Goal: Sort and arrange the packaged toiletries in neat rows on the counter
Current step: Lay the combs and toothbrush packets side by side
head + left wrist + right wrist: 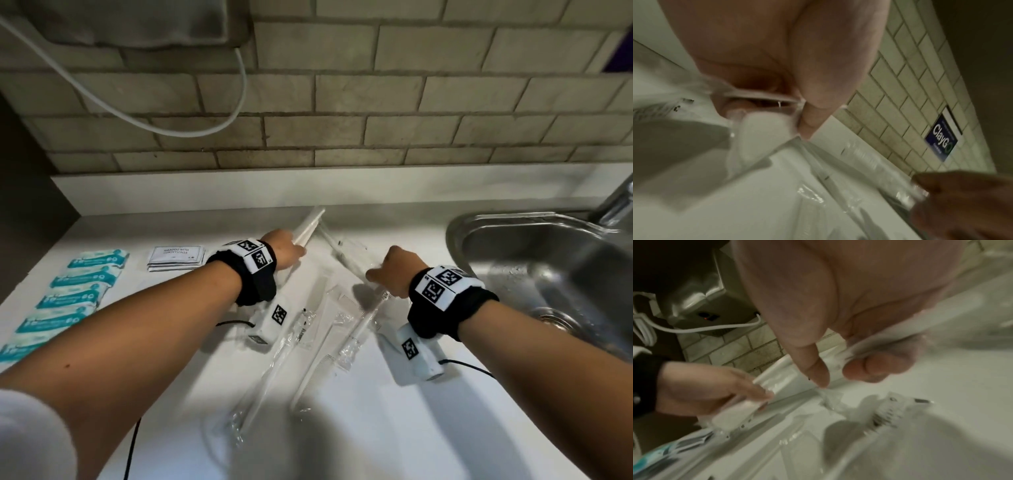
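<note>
My left hand [291, 248] grips a white wrapped packet [310, 224] that points toward the back wall; its thumb pinches the packet [760, 123]. My right hand [387, 272] holds a clear-wrapped white toothbrush [344, 255] slanting up and left, thumb and finger closed round the toothbrush [879, 339]. More wrapped toothbrushes and combs [308, 346] lie loose on the white counter [376, 438] beneath my wrists. A column of teal packets [73, 293] runs down the left, with a stack of white shampoo sachets [176, 257] beside it.
A steel sink [555, 274] with a faucet [616, 202] sits at the right. A tiled wall [342, 130] backs the counter, with a grey wall unit [137, 20] and its white cord [205, 130] above. A blue sign [941, 142] hangs on the tiles.
</note>
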The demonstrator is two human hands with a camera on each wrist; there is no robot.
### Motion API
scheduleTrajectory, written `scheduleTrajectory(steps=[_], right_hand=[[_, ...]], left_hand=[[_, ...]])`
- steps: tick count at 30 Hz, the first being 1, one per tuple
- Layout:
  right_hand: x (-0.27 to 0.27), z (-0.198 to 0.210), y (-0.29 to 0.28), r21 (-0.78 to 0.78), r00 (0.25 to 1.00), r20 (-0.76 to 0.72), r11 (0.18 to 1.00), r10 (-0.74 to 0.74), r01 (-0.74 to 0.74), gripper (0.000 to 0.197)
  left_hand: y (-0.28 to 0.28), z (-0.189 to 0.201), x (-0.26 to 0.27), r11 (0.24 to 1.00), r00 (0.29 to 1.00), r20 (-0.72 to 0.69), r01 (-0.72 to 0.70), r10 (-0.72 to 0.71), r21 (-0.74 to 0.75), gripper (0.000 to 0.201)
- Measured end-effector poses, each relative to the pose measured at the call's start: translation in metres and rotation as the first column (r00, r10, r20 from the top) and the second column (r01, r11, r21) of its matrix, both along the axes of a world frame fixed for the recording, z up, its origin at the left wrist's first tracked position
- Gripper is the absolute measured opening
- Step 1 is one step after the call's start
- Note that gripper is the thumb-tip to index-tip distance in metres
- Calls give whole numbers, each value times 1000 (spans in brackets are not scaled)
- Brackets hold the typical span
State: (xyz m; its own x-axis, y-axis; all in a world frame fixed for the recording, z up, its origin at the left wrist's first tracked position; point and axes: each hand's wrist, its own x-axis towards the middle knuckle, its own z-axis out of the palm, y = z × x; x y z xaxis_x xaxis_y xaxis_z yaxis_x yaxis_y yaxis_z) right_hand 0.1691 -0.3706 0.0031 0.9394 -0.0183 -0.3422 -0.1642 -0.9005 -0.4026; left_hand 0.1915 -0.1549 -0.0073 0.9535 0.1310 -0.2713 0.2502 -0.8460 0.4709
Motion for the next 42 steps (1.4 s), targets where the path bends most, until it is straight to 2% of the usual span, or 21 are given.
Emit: scheduleTrajectory(steps=[2,4,5,7,9,11,13,17,19,22,25,28,31,36,39,42], right_hand=[[-11,-5,-5,-91,996,-87,995,31,-39,40],[-22,-12,-7,-143,993,-111,989,30,-46,46],[-25,-16,-8,-146,995,-100,989,22,-36,48],[-29,-19,-6,-134,996,-91,991,1,-13,52],[-28,-20,-3,-117,996,-91,993,-21,11,68],[-26,-17,-2,-86,997,-66,995,-48,42,78],[-22,-14,-4,-21,997,-26,997,-76,76,69],[-14,-8,-8,3,999,28,1000,-21,21,26],[-10,-6,-9,10,999,48,1000,10,-11,18],[-3,-4,-10,43,996,82,999,21,-25,19],[8,-5,-10,94,995,103,996,-6,-3,33],[19,-8,-4,161,994,103,987,-37,20,41],[30,-12,8,195,995,99,981,-29,9,40],[57,-11,38,69,992,102,995,70,-78,65],[73,-10,51,-52,984,88,988,153,-148,58],[80,-9,60,-143,973,73,968,218,-207,39]], left_hand=[[-6,3,-8,991,1000,28,-3,7,-133,31],[-11,3,-18,973,1000,-7,-2,0,-232,29],[-13,1,-22,979,1000,-20,13,-17,-204,29],[-18,-2,-31,996,996,-44,83,-84,-24,32],[-23,-5,-41,973,985,-84,160,-148,163,39],[-29,-10,-47,951,980,-114,186,-162,248,43],[-35,-12,-48,952,985,-105,159,-136,262,44],[-44,-6,-44,958,989,-120,121,-92,261,32],[-47,-6,-43,964,987,-139,110,-78,241,28],[-47,-9,-42,977,986,-157,82,-51,197,31],[-43,-8,-40,993,990,-142,35,-19,109,24],[-37,-10,-34,995,994,-73,-91,87,-52,24],[-31,0,-28,978,994,31,-94,102,-186,21],[-8,33,-23,976,984,160,-38,74,-217,36],[2,43,-29,974,981,190,7,37,-227,35],[15,39,-36,963,978,197,-5,61,-270,28]])
